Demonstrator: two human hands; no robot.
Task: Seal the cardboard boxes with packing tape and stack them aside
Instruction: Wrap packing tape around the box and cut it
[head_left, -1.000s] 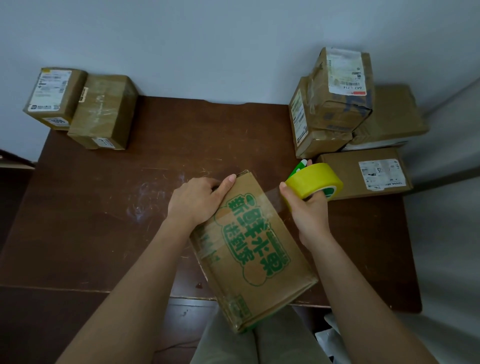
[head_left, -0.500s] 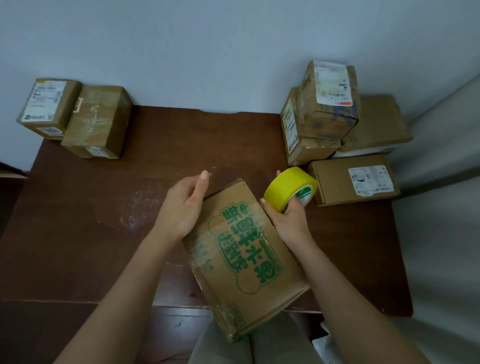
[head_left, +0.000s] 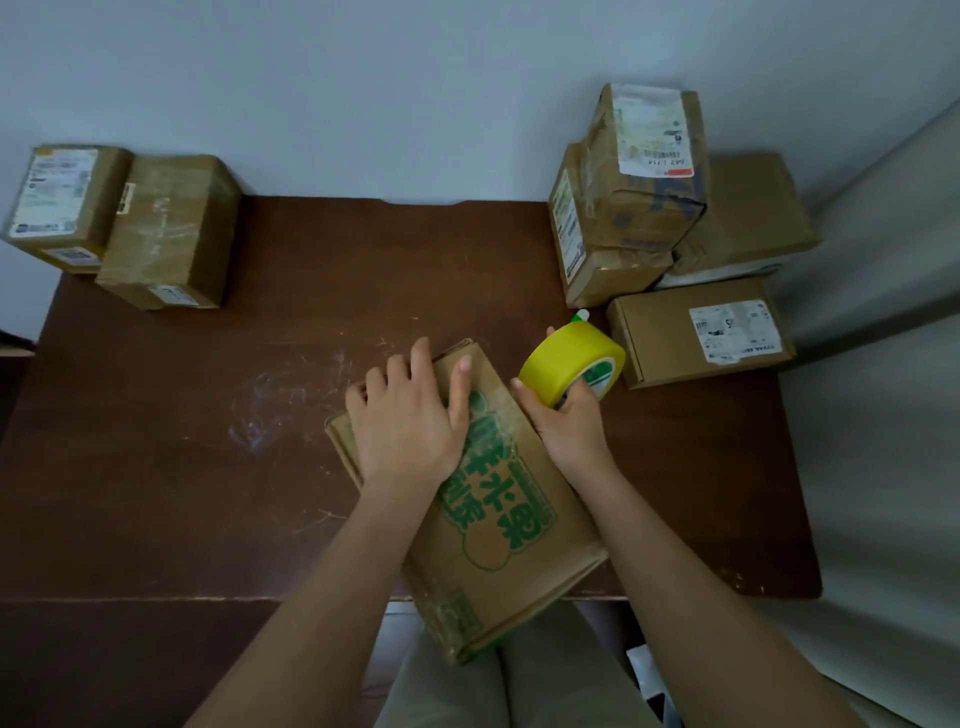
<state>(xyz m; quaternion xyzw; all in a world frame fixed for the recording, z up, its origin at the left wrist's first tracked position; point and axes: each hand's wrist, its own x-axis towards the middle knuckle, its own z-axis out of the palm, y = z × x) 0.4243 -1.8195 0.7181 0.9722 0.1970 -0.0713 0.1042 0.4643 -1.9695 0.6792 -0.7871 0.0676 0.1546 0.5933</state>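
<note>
Cardboard box (head_left: 498, 525) printed with large green Chinese characters (水果 among them, the rest partly under the hand) lies tilted at the near edge of the dark brown table (head_left: 218, 467), its near end hanging over that edge above the person's lap. The left hand (head_left: 410, 415) lies flat on the box's far end, fingers spread and straight, pressing down on a strip of clear tape that shines across the top. The right hand (head_left: 566, 421), at the box's 2 o'clock corner, has its fingers curled round a yellow tape roll (head_left: 571, 364), whose core carries a green and white label too small to read. At 2 o'clock on the table sits a flat carton (head_left: 670, 338) with a white shipping label, its print illegible; behind it at 1 o'clock is a pile of taped boxes (head_left: 639, 208), the top one bearing a barcode label with what looks like "642 L714" upside down and a red patch. At 10 o'clock two more sealed boxes (head_left: 166, 228) stand side by side against the pale wall, the left one with a white label whose text is blurred. Bare, scuffed tabletop stretches from 9 to 12 o'clock between the two groups, well apart from the hands. The table's right edge lies just beyond the flat carton.
</note>
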